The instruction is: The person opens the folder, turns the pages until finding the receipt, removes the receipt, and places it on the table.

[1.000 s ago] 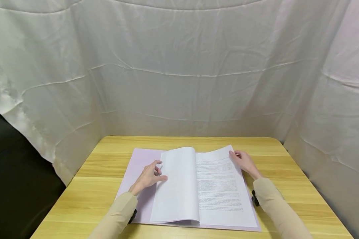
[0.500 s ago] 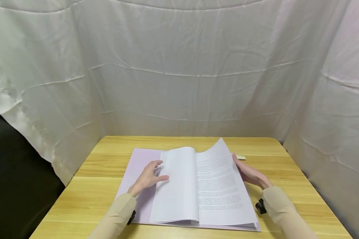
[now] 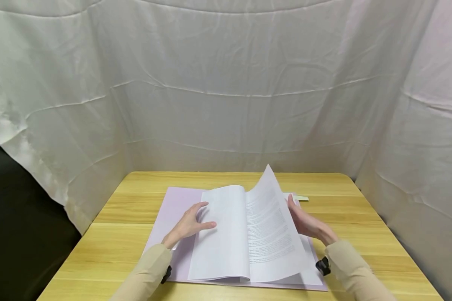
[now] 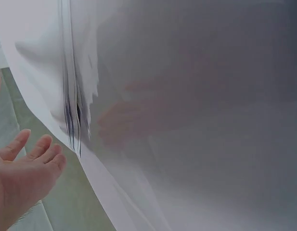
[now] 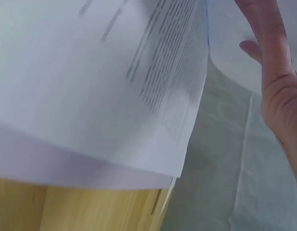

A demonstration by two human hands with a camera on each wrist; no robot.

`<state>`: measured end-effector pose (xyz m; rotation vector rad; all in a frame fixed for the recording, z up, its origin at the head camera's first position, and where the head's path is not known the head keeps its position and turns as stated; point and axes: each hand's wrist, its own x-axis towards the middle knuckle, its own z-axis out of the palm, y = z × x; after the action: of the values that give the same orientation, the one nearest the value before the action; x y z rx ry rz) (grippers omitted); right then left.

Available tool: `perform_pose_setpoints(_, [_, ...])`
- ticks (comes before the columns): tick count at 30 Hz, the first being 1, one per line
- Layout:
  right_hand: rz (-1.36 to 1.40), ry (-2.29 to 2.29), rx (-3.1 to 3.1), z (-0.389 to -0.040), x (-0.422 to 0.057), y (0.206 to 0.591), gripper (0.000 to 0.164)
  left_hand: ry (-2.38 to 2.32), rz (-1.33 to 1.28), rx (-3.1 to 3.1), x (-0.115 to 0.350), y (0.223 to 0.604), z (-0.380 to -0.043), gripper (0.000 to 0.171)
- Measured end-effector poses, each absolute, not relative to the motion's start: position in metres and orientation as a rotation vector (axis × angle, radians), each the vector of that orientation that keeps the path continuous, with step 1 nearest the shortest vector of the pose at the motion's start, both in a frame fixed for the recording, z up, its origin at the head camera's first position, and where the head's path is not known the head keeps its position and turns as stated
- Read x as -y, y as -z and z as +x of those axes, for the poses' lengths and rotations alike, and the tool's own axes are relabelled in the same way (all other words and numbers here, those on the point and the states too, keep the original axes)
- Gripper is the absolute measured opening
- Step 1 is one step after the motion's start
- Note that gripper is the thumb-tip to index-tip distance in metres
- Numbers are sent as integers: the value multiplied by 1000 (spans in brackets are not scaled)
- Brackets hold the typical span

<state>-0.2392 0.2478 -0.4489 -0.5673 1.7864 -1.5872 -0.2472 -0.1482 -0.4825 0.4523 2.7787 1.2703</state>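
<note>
A lilac folder (image 3: 178,205) lies spread on the table with white sheets inside. Over its left half rest turned-over blank-backed pages (image 3: 222,238), curved at the fold. My left hand (image 3: 190,221) lies at their left edge, thumb extended over the paper and fingers spread. On the right, a printed page (image 3: 269,230) stands raised, its top corner up and its face tilting left. Along its right edge is my right hand (image 3: 305,220), fingers straight against the back of the sheet. The right wrist view shows the hand (image 5: 280,82) extended beside the printed sheets (image 5: 153,101).
A pale green tab (image 3: 301,198) sticks out past the folder's top right. The wooden table (image 3: 116,238) runs around the folder. Grey-white cloth (image 3: 226,117) hangs behind and at both sides. Dark bands (image 3: 322,266) sit at the wrists.
The right-hand page has risen and swung left, baring the sheet under it. My right hand has opened from its hold on the corner and slid along the edge. The left hand has barely moved.
</note>
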Motion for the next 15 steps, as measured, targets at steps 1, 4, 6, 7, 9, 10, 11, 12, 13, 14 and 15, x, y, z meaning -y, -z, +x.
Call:
perform_pose_setpoints(1, [-568, 1590, -1783, -239, -246, 449, 81, -1277, 455, -2770, 147, 483, -248, 83])
perform_pose_setpoints(4, [-592, 1598, -1770, -241, -241, 450, 74, -1294, 467, -2747, 145, 482, -248, 83])
perform_pose_setpoints(6, [-621, 1607, -1749, -242, -238, 451, 71, -1307, 480, -2733, 143, 482, -248, 83])
perform_pose_setpoints(7, [-635, 1612, -1734, -242, -237, 451, 70, -1314, 479, -2720, 142, 482, -248, 83])
perform_pose_setpoints(9, [-653, 1610, -1731, -242, -236, 452, 69, -1329, 475, -2695, 141, 481, -247, 84])
perform_pose_setpoints(10, [-657, 1612, -1727, -242, -235, 451, 69, -1337, 475, -2685, 140, 480, -247, 84])
perform_pose_setpoints(11, [-659, 1614, -1724, -242, -234, 451, 69, -1346, 475, -2676, 140, 479, -246, 84])
perform_pose_setpoints(12, [-659, 1612, -1727, -242, -233, 451, 69, -1351, 472, -2668, 139, 479, -246, 84])
perform_pose_setpoints(13, [-658, 1610, -1731, -241, -233, 451, 70, -1358, 467, -2658, 138, 478, -246, 84])
perform_pose_setpoints(14, [-659, 1608, -1740, -241, -232, 450, 70, -1366, 469, -2652, 137, 478, -246, 84])
perform_pose_setpoints(15, [-657, 1611, -1739, -240, -231, 450, 70, -1376, 471, -2644, 137, 477, -245, 83])
